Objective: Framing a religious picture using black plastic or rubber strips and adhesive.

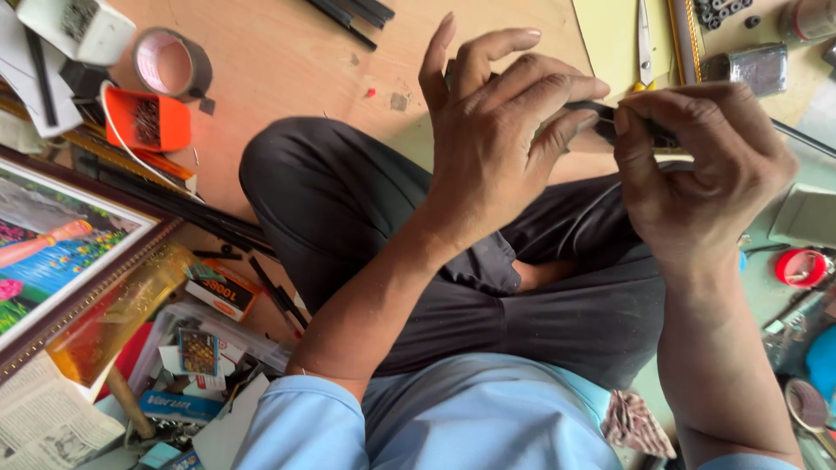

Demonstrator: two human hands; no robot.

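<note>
- Two hands are working one thin black strip (631,122), holding it up over the lap, above the dark trousers (366,200).
- The right hand (705,165) is pinching the strip's end tight between thumb and curled fingers.
- The left hand (496,139) is gripping it from the other side, thumb and index pressing on it, other fingers sticking up loosely.
- Scissors (644,48) are lying just beyond, on the wooden floor (287,61).
- Off to the left, a tape roll (171,65), an orange tray (148,122) and a framed painting (61,244) are sitting around.

orange-black box (221,294) by framed picture | blue flat packet (175,406) lower left (amid clutter) | yellow-patterned card (198,351)
</note>
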